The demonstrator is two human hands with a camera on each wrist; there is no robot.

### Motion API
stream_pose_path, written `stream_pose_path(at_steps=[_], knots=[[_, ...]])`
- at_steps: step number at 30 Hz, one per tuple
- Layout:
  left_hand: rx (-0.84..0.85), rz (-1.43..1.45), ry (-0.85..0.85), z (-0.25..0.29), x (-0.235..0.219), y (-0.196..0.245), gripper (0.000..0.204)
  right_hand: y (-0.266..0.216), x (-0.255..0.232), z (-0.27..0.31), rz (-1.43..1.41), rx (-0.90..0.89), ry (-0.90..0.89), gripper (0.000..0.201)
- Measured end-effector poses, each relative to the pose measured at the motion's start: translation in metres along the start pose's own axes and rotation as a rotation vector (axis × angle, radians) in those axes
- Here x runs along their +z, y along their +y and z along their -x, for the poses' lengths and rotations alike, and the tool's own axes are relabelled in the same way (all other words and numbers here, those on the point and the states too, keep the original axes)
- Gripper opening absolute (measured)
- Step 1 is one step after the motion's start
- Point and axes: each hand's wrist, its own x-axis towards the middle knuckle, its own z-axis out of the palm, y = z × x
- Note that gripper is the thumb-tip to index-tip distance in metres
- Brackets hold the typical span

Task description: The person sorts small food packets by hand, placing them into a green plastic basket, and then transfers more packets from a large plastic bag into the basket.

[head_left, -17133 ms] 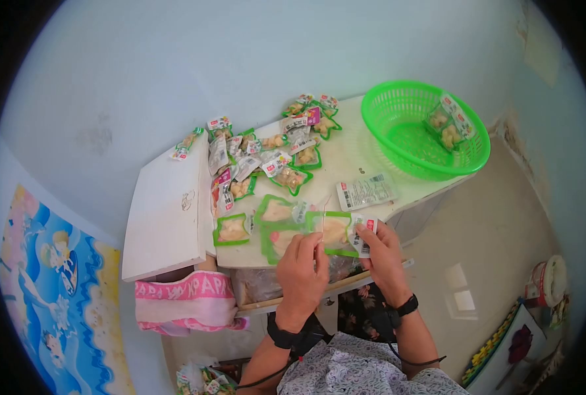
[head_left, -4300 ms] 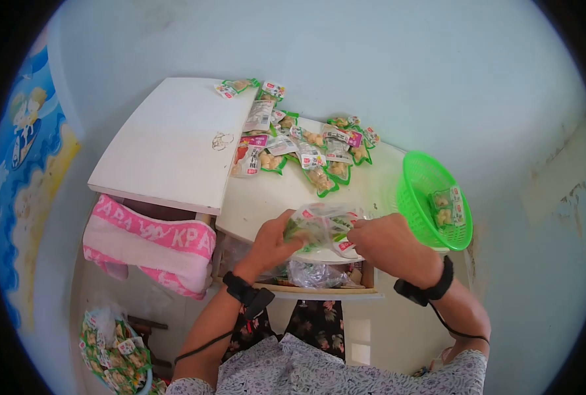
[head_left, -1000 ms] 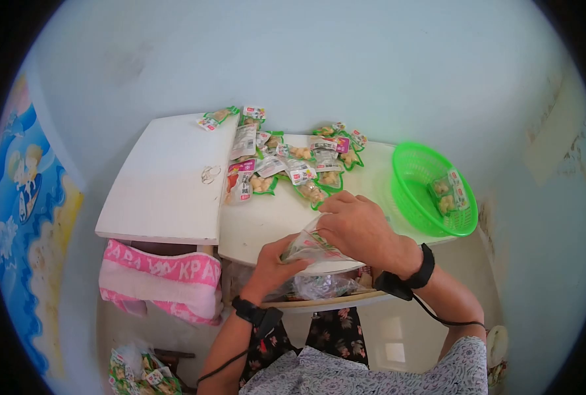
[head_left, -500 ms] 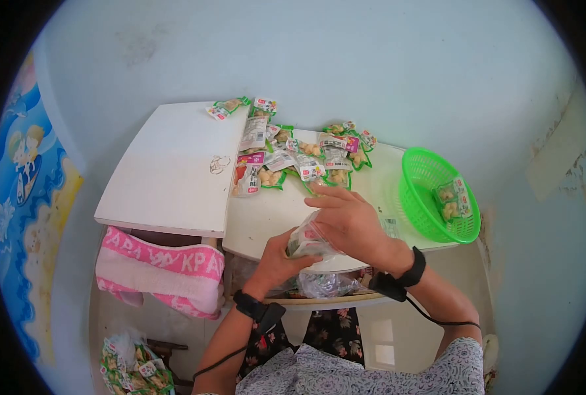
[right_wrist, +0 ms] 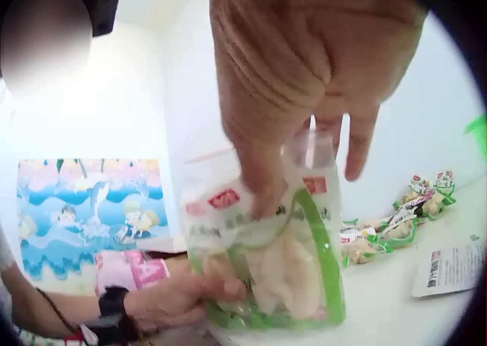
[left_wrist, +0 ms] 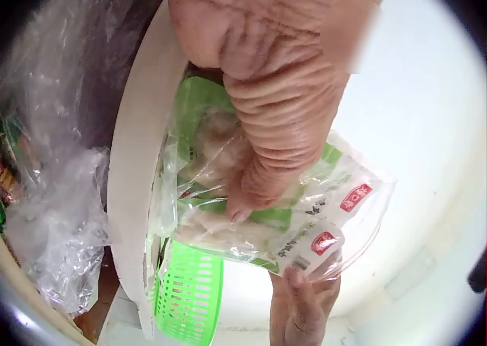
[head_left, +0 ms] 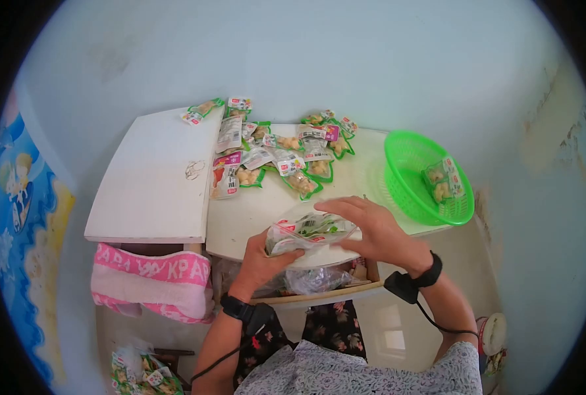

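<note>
A clear bag (head_left: pixel 309 232) with green-and-white packets inside is gripped by my left hand (head_left: pixel 261 266) above the table's front edge. In the left wrist view, the left thumb lies across the bag (left_wrist: pixel 228 232). My right hand (head_left: pixel 385 237) is at the bag's right end, with fingers and thumb apart. The right wrist view shows the right hand (right_wrist: pixel 312 65) over the bag's top edge, its thumb on the near side and straight fingers behind; the left hand (right_wrist: pixel 179 293) holds the bag's lower side.
Several snack packets (head_left: pixel 286 163) lie at the table's back. A green basket (head_left: pixel 393 172) with packets stands at the right. Below the table's front is an open drawer (head_left: pixel 372 271) with clear plastic. A pink towel (head_left: pixel 151 280) hangs at the left; more packets (head_left: pixel 145 372) are low at left.
The hands first held loose packets by their edges; later both were at the clear bag. Since half a second ago, my right hand has come away from over the bag, its fingers spread, and the bag shows more.
</note>
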Motion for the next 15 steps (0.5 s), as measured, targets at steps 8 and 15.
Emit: stream_pose_path(at_steps=[8, 15], knots=[[-0.091, 0.032, 0.051, -0.001, 0.003, 0.005, 0.04, 0.007, -0.002, -0.002, -0.213, 0.155, 0.232, 0.045], [-0.048, 0.041, 0.016, -0.004, 0.001, -0.002, 0.043, 0.013, 0.008, 0.012, -0.216, -0.003, 0.19, 0.091]])
